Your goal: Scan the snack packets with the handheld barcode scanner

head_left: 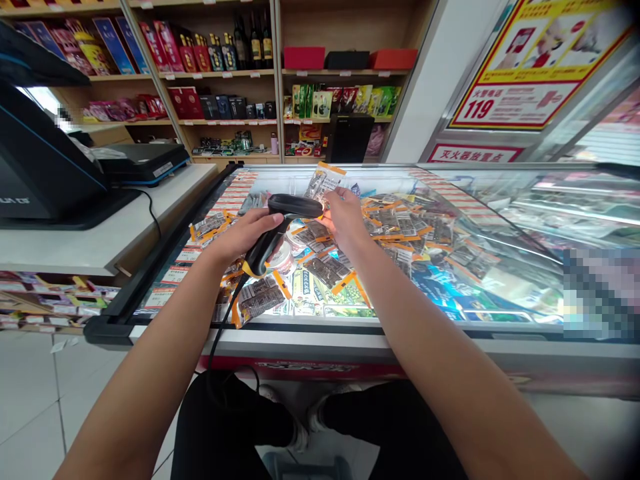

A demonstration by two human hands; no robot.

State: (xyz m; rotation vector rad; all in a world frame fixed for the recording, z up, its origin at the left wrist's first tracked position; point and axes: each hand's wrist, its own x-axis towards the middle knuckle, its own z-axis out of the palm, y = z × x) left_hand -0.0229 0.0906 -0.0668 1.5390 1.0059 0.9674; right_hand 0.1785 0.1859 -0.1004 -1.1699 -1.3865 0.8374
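My left hand (250, 232) is wrapped round the handle of a black barcode scanner (294, 205), whose head points right; its cable drops toward my lap. My right hand (345, 217) pinches a clear snack packet (323, 181) with orange ends, raised close in front of the scanner's head. Reddish light falls on my right fingers near the scanner. Below both hands, several similar orange-edged packets (327, 268) are strewn over the glass top of a chest freezer (310, 327). More packets (400, 220) form a pile to the right of my right hand.
At left, a counter (90, 250) bears a dark checkout terminal (45, 153) and a black scale (143, 163). Shelves (277, 120) with bottles, boxes and bags stand behind the freezer. A red-and-yellow sign (535, 73) hangs at the right.
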